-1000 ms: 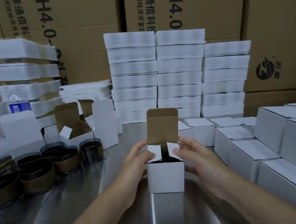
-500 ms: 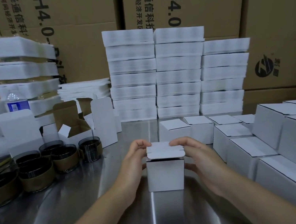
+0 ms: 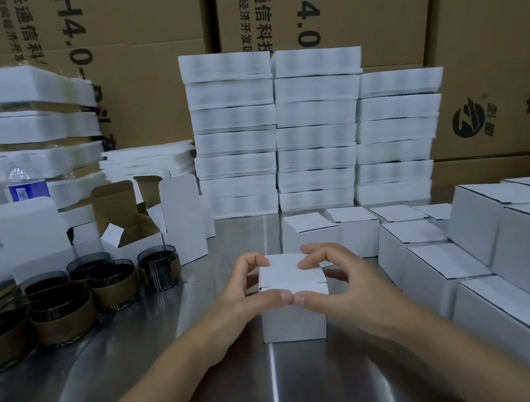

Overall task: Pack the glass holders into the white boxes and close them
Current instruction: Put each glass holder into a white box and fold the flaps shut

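Grip: left hand, right hand on white box, lid now lower.

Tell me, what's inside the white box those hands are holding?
Nothing inside shows. The lid of the white box is folded down over the top, and the left hand and right hand pinch its edges. Whatever is in it is covered.
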Demonstrator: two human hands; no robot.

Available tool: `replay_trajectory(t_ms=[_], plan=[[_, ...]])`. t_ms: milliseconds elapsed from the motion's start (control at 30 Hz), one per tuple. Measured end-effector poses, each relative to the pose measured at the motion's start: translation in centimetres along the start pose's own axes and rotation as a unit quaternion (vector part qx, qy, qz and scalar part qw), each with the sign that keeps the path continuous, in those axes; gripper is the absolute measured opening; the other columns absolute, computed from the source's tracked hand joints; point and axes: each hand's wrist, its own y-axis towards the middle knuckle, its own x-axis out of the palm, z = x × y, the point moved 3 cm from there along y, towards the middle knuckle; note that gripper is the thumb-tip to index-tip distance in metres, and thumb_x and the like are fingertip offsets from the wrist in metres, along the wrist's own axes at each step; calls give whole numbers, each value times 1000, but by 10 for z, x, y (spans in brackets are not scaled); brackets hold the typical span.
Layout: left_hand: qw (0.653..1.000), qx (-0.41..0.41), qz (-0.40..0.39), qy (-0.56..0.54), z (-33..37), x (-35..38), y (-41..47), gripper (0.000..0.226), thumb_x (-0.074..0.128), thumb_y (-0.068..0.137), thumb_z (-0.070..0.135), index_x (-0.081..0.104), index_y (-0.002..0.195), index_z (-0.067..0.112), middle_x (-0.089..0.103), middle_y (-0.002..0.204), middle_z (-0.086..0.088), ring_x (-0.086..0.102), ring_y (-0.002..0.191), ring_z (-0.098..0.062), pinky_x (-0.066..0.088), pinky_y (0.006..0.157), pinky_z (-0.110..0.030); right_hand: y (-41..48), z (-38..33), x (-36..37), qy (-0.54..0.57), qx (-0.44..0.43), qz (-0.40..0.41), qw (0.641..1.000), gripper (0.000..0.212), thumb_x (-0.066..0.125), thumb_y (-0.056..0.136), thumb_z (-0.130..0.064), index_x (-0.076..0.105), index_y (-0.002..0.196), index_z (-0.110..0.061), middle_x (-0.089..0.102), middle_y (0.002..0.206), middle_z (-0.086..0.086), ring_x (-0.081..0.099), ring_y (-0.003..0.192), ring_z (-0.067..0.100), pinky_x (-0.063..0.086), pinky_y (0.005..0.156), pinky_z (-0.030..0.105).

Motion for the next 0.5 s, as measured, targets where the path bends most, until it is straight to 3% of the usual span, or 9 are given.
replay_trajectory(t_ms=[100,200,300,400,500], plan=[[1000,-6,-17,5,2,0,-1,63,78,49,38,48,105,32,55,121,0,54,111,-12,42,86,-19,3,-1,-4,-13,-1,-7,1000,47,79,52,-60,58,92,-48,49,118,-40,50,108,-13,44,95,19],[1000,-2,-8,13,3,-1,-1,63,81,50,30,49,104,28,59,117,0,58,106,-8,45,81,-16,4,-1,-5,-32,-24,0,999,51,74,48,-62,60,95,-48,54,113,-39,53,110,-9,44,98,22],[1000,5,7,18,4,-1,0,57,81,58,20,52,107,26,63,112,3,61,99,-2,46,78,-12,4,-1,-5,-49,-37,15,998,44,71,52,-65,61,93,-53,58,111,-36,55,109,-6,45,97,25],[999,4,-5,32,5,2,0,66,82,59,17,53,116,33,61,115,7,61,102,-2,48,79,-16,4,-4,-6,-50,-43,31,997,46,65,59,-71,57,103,-61,60,111,-34,56,108,-6,46,95,23],[999,1,-4,37,6,3,0,73,83,57,16,51,119,38,60,118,4,61,103,-4,49,81,-19,4,-8,-5,-40,-55,38,997,33,69,71,-61,63,103,-56,61,112,-29,54,110,-8,43,97,21]])
